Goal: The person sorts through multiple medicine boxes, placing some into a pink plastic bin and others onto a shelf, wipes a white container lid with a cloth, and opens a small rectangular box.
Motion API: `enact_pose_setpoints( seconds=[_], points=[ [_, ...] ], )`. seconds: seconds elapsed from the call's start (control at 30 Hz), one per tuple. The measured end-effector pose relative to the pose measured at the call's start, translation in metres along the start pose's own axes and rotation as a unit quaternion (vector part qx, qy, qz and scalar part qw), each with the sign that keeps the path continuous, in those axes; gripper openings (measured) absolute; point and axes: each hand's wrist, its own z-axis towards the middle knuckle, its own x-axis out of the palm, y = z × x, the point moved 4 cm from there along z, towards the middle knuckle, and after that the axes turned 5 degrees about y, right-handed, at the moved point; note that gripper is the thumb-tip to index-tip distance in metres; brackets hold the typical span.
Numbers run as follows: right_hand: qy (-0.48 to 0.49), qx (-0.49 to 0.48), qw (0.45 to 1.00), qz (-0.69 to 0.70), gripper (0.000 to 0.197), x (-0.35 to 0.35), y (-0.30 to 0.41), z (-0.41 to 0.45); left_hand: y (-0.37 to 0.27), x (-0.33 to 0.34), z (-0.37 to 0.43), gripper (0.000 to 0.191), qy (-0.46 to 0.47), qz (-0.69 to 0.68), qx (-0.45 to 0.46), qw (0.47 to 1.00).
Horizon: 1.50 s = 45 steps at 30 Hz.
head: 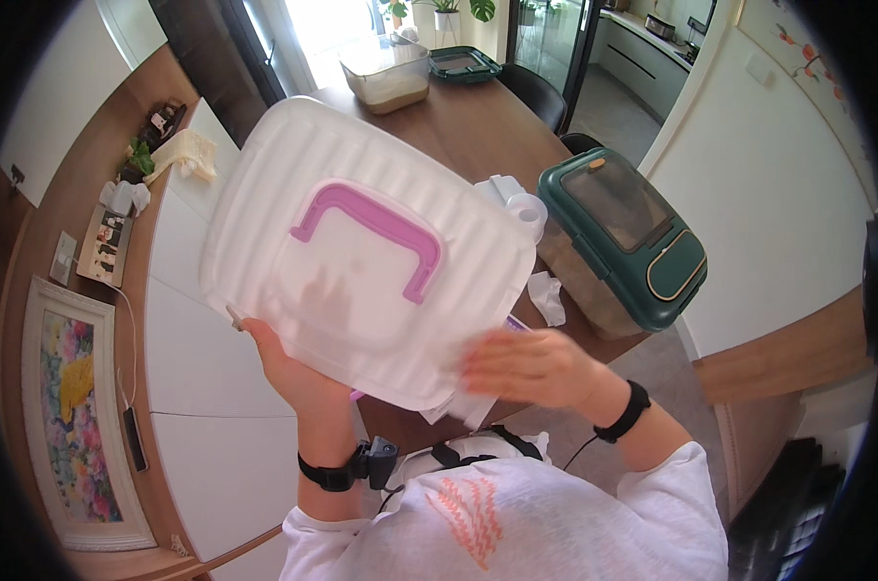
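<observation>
My left hand [301, 378] grips the lower left edge of a large translucent white plastic box lid [257, 196], which is tilted up in front of me. The thumb is at the near edge, and the fingers show as a shadow through the plastic. A purple carrying handle [381, 218] lies folded against the lid's face. Blurred by motion, my right hand [533, 367] is at the lid's lower right corner with its fingers extended together. Something whitish appears at those fingertips, but the blur hides whether it is held. What lies beneath the lid is mostly hidden.
On the wooden table [475, 131] stands a clear bin with a dark green lid [620, 232]. Beside it are a crumpled white tissue [548, 298] and a white plastic piece [515, 200]. An open clear container [388, 76] and another green lid [464, 64] sit farther back. White cabinets [214, 348] run along the left.
</observation>
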Motion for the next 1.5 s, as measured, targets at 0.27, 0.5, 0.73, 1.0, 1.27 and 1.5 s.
enact_pose_setpoints(
  seconds=[0.27,0.5,0.73,1.0,1.27,1.5],
  points=[
    [-0.31,0.334,0.886,-0.09,0.031,-0.046,-0.028,-0.021,0.013,-0.014,0.008,0.057,0.044,-0.052,-0.089,0.994],
    [-0.477,0.419,0.585,0.504,0.032,0.001,-0.055,-0.055,0.008,-0.014,0.004,0.055,0.11,0.034,0.039,0.993],
    [-0.418,0.368,0.412,0.721,0.038,0.02,-0.057,-0.068,0.029,-0.004,0.013,0.035,0.496,0.34,-0.034,0.798],
    [-0.395,0.425,0.374,0.723,0.049,0.027,-0.062,-0.114,0.037,0.025,-0.007,0.026,0.545,0.403,0.09,0.73],
    [-0.559,0.432,0.432,0.561,0.037,0.01,-0.063,-0.115,0.086,-0.044,-0.02,0.062,0.137,-0.244,-0.402,0.872],
    [-0.54,0.39,0.468,0.581,0.043,0.018,-0.06,-0.126,0.099,-0.048,-0.047,0.059,0.218,-0.03,-0.339,0.915]
  ],
)
